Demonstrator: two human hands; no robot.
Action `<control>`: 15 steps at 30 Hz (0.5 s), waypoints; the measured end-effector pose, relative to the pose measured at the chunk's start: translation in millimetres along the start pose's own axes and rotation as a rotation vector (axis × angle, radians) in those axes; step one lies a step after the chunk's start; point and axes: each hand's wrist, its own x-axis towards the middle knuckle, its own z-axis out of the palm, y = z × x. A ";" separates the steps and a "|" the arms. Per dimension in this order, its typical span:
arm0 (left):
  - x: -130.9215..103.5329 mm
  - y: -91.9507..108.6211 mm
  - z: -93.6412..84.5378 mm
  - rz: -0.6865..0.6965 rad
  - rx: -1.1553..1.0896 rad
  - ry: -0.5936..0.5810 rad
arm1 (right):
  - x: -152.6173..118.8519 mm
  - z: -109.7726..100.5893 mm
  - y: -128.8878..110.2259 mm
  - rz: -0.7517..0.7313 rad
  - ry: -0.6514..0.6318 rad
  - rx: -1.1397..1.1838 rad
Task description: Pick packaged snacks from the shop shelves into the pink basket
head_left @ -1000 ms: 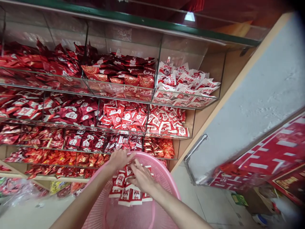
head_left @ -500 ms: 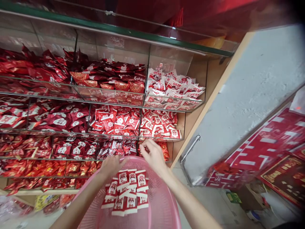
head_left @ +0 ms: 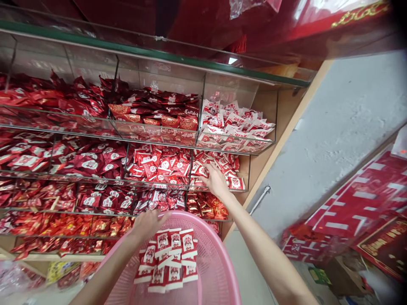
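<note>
A pink plastic basket (head_left: 222, 271) stands below the shelves, with several red-and-white candy packets (head_left: 168, 258) lying inside it. My left hand (head_left: 148, 225) grips its far rim, thumb stretched along the edge. My right hand (head_left: 215, 181) is raised over the front of a glass compartment heaped with small red-and-white packets (head_left: 235, 182). Its thumb and fingers are apart and bent toward the packets, and nothing shows between them. Whether the fingertips touch a packet I cannot tell.
Glass-divided shelves (head_left: 159, 184) hold dark red, red and orange packets, with white packets (head_left: 238, 123) above my right hand. A thick glass shelf edge (head_left: 178, 55) crosses overhead. On the right are a grey wall (head_left: 324, 135) and red-and-white patterned packages (head_left: 349, 203).
My right hand has moved up from just above the basket's rim to the compartment of red-and-white packets. My left hand stays on the rim. The view has shifted slightly.
</note>
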 end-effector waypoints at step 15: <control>11.0 6.3 5.9 0.036 0.012 0.001 | -62.6 -20.7 -45.0 0.536 -0.390 1.754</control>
